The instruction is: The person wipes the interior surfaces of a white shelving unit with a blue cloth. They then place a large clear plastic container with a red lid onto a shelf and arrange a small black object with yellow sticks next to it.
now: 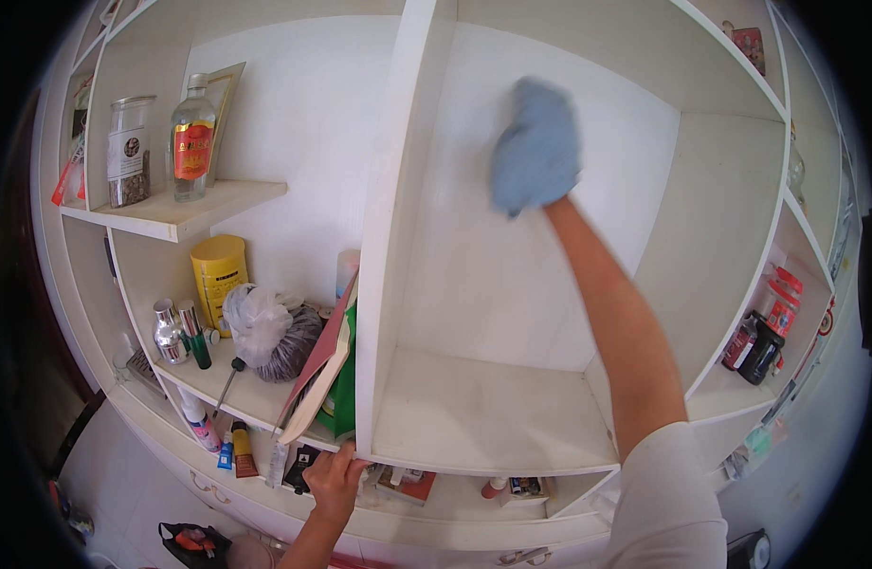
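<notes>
A light-blue cloth point(538, 153), blurred, is spread over my right hand point(558, 205) at the back panel point(471, 235) of a white shelf compartment. The cloth hides my fingers, and only the wrist and forearm show below it. My left hand point(333, 478) grips the front edge of the shelf board point(363, 455) at the foot of the upright divider point(388, 213). Just above that hand lean a green packet point(346, 384) and a reddish folder or book point(322, 341).
On the left shelves stand a glass liquor bottle point(193, 142), a lidded jar point(129, 153), a yellow canister point(220, 277), a tied plastic bag point(276, 334) and a screwdriver point(228, 384). Several tubes and boxes lie below. A red-lidded jar point(783, 302) stands to the right.
</notes>
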Demonstrator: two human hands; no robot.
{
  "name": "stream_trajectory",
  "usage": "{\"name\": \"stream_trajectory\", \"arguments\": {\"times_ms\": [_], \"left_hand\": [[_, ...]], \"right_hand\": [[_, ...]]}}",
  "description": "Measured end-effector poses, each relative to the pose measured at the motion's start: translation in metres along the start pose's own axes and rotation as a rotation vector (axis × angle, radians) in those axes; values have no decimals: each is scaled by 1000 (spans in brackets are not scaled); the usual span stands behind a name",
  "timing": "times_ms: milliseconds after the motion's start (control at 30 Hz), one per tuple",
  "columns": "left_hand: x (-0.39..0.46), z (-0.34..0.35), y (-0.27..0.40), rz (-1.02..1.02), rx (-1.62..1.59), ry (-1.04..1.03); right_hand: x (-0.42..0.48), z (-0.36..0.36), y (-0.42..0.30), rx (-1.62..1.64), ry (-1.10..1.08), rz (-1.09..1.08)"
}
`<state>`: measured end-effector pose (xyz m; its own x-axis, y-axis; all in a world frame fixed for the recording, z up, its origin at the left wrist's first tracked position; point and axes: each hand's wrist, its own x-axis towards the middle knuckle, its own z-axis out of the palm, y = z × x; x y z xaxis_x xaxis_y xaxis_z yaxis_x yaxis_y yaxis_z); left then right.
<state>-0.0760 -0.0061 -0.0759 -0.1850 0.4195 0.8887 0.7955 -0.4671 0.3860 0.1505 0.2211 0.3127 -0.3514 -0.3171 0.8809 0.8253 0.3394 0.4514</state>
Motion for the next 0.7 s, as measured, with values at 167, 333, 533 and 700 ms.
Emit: {"name": "stream_trajectory", "arguments": {"times_ms": [167,333,533,700], "left_hand": [[-2,-3,-3,-5,3,-5],[-5,-5,-2,-20,-16,-52],[-1,-4,-6,35,-34,-60],[-18,1,-14,-13,27,-48]], "right_hand": [[82,-30,45,-240,-490,473],[58,4,53,-557,-234,319],[76,75,2,-342,385,-40],[103,94,-46,-101,55,30]]}}
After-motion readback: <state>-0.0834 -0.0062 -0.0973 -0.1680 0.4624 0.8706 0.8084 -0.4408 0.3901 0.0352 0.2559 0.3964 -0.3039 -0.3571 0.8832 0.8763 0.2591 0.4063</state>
